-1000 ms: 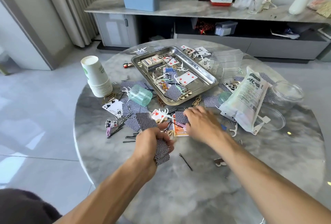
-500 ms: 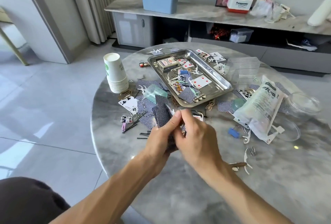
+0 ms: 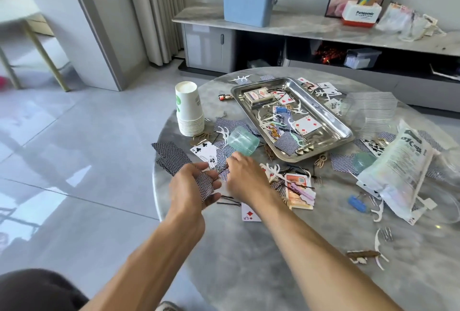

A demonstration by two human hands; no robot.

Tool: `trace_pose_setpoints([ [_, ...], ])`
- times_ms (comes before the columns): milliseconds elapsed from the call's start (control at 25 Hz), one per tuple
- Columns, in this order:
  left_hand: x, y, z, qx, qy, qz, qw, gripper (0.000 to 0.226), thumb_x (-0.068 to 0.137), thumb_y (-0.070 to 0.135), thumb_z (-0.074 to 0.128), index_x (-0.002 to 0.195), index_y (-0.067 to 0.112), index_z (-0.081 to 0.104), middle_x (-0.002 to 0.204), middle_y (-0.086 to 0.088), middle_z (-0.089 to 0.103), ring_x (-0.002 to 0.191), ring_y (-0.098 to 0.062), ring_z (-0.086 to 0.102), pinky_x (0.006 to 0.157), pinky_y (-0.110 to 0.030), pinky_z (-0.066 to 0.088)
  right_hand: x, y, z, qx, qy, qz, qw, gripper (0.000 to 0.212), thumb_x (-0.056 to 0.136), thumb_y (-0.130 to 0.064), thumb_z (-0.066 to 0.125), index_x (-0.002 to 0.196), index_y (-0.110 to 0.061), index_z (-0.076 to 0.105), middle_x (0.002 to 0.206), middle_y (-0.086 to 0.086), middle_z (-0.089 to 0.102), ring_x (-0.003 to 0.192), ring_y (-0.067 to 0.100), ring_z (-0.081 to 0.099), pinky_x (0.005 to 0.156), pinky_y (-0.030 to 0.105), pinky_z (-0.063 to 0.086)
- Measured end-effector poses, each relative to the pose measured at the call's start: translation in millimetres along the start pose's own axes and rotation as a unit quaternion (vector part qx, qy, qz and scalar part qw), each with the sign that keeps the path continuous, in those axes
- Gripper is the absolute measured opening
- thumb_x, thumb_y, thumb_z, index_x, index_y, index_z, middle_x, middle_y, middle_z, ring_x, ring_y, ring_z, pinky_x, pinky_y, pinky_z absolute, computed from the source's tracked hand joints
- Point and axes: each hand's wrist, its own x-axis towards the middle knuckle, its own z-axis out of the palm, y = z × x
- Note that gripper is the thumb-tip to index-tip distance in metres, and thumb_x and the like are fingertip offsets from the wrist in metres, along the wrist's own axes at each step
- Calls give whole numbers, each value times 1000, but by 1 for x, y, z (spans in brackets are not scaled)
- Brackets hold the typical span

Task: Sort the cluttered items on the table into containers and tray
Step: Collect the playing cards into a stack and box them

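My left hand grips a stack of blue-backed playing cards above the round marble table. Just to its right, my right hand reaches down onto loose face-down cards beside a four of clubs; its fingertips are hidden. More face-down cards lie at the table's left edge. A five of diamonds sits under my right wrist. The steel tray behind holds a card box, cards, floss picks and clips.
A stack of paper cups stands at the left. A teal cup lies on its side by the tray. To the right are a white bag, clear containers, an orange card box, hairpins and floss picks.
Both hands have moved left toward the four of clubs. My right hand has left the stack in my left hand and reached down onto the loose cards.
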Motion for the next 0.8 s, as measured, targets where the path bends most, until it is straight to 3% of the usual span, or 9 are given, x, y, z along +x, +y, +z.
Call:
trace_pose_setpoints([
  [80, 4, 9, -1, -28, -3, -2, 1000, 26, 88, 9, 38, 98, 9, 62, 71, -10, 68, 58, -24, 62, 53, -30, 48, 10, 5, 10, -65, -40, 3, 997, 50, 99, -13, 34, 149, -7, 28, 159, 11, 25, 144, 33, 25, 117, 46, 26],
  [120, 5, 11, 0, -34, -8, -4, 999, 26, 88, 9, 38, 98, 9, 62, 70, -10, 69, 58, -24, 62, 51, -30, 48, 11, 7, 11, -76, -39, 3, 996, 55, 102, -21, 32, 154, -9, 17, 163, 9, 16, 147, 31, 18, 120, 47, 20],
  [200, 5, 7, 5, -23, -21, -13, 999, 25, 88, 9, 38, 96, 10, 61, 70, -9, 69, 55, -21, 62, 49, -29, 48, 6, 16, 12, -77, -33, -4, 996, 58, 104, -32, 31, 156, -11, 14, 164, 7, 13, 149, 30, 16, 120, 48, 18],
  [360, 2, -7, 15, 18, -60, -30, 998, 28, 85, 7, 37, 95, 6, 63, 70, -11, 68, 56, -23, 65, 55, -30, 49, -37, 37, 13, -64, 17, -8, 998, 46, 100, -37, 41, 141, -17, 37, 148, -1, 38, 138, 26, 32, 111, 43, 30],
  [600, -4, -33, 22, 95, -95, -45, 990, 35, 80, -2, 34, 100, 1, 63, 77, -13, 68, 63, -25, 70, 60, -32, 53, -113, 67, 2, -38, 31, -33, 998, 17, 95, -26, 50, 110, -18, 51, 116, -2, 46, 111, 21, 46, 94, 32, 37],
  [720, -12, -44, 25, 177, -132, -59, 974, 28, 82, -1, 39, 94, 4, 63, 61, -5, 61, 47, -20, 59, 57, -31, 51, -136, 83, -8, 2, 16, -55, 998, 11, 92, -18, 54, 102, -16, 56, 111, -4, 48, 105, 18, 50, 84, 27, 39],
  [800, -17, -50, 29, 251, -145, -49, 956, 14, 83, 3, 49, 85, 4, 62, 52, -2, 52, 40, -17, 47, 53, -31, 48, -142, 94, -15, 35, -5, -52, 998, 14, 90, -15, 58, 104, -17, 60, 116, -5, 50, 110, 16, 51, 90, 28, 42],
])
